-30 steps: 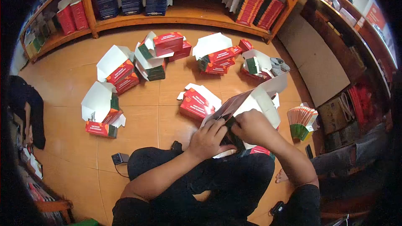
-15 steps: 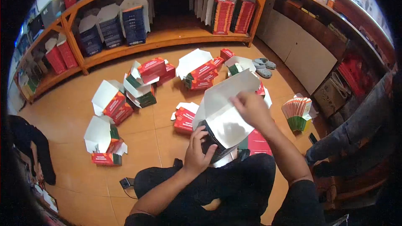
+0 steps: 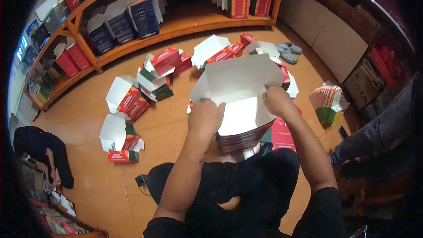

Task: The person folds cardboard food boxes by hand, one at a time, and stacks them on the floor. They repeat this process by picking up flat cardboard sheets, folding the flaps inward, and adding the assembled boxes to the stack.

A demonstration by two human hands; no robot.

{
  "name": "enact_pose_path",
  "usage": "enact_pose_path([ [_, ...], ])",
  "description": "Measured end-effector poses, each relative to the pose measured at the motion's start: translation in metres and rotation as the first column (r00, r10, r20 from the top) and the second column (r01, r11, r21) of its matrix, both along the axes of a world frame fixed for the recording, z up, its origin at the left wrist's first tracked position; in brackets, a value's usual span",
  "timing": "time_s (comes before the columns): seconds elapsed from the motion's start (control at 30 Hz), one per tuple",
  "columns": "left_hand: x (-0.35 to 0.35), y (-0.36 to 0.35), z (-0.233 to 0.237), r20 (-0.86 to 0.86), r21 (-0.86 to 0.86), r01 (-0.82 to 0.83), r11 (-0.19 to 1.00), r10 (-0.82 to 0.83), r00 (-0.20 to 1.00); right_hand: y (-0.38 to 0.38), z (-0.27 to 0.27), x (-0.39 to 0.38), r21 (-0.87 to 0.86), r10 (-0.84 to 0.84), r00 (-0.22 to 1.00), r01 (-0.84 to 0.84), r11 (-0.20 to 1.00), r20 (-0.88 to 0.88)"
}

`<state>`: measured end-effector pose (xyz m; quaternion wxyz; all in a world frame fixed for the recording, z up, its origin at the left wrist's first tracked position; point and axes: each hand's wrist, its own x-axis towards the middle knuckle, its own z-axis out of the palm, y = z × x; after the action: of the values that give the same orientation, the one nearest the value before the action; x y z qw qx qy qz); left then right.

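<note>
A cardboard box (image 3: 238,92), white inside and red outside, is held open in front of me above my lap. My left hand (image 3: 206,115) grips its left side edge. My right hand (image 3: 276,100) grips the right side near the lid fold. The lid flap stands up and away from me. Under the box lies a stack of flat box blanks (image 3: 243,140) resting on my crossed legs.
Folded red and green boxes (image 3: 164,67) lie scattered in a ring on the orange tile floor. A fanned bundle of flat blanks (image 3: 326,103) sits at the right. Wooden shelves (image 3: 132,44) with stacked cartons run along the back. Another person's leg (image 3: 374,136) is at the right.
The box has been raised and spread open; my left hand moved from its lower corner up to its left edge. My view has tilted, shifting the floor boxes.
</note>
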<state>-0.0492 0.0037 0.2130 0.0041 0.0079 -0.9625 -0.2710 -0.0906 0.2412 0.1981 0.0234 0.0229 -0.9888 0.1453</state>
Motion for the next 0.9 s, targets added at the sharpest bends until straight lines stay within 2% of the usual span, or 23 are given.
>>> enact_pose_path([
  [0.03,-0.005,0.0,-0.001,0.022,-0.095,0.069,0.993,-0.067,0.998,-0.001,-0.003,0.0,-0.01,0.009,1.0,-0.008,1.0,0.018],
  [0.07,-0.017,-0.001,-0.021,0.039,-0.121,0.049,0.991,-0.044,0.998,-0.001,-0.006,0.001,-0.013,-0.003,1.0,0.003,1.0,0.0],
  [0.2,-0.021,-0.002,-0.029,0.175,-0.127,0.069,0.99,-0.046,0.984,-0.002,-0.011,0.008,0.0,-0.027,1.0,0.027,1.0,0.003],
  [0.23,-0.021,-0.001,-0.032,0.148,-0.125,0.067,0.99,-0.048,0.988,-0.003,-0.014,0.009,0.016,-0.033,0.999,0.034,0.999,-0.029],
  [0.4,-0.02,0.004,-0.056,0.112,-0.099,0.06,0.993,-0.049,0.992,-0.004,-0.03,0.01,0.062,-0.021,0.998,0.017,0.998,0.06],
  [0.47,-0.012,0.009,-0.058,0.129,-0.095,-0.01,0.995,0.022,0.991,-0.006,-0.035,0.015,0.066,-0.034,0.995,0.028,0.997,0.095],
  [0.67,0.002,0.013,-0.069,0.164,-0.071,0.011,0.997,0.001,0.987,-0.007,-0.07,0.024,0.036,-0.128,0.991,0.127,0.991,0.026],
  [0.77,0.001,0.014,-0.085,0.112,-0.061,-0.024,0.998,0.031,0.993,0.002,-0.08,0.025,-0.002,-0.103,0.994,0.103,0.995,0.04],
  [0.83,0.009,0.009,-0.085,0.113,-0.065,-0.053,0.996,0.06,0.992,0.009,-0.079,0.029,0.111,0.059,0.998,-0.059,0.992,0.001],
  [0.9,0.021,-0.001,-0.085,0.099,0.025,0.009,1.0,-0.012,0.995,0.04,-0.115,0.009,0.126,0.084,0.984,-0.104,0.987,0.155],
])
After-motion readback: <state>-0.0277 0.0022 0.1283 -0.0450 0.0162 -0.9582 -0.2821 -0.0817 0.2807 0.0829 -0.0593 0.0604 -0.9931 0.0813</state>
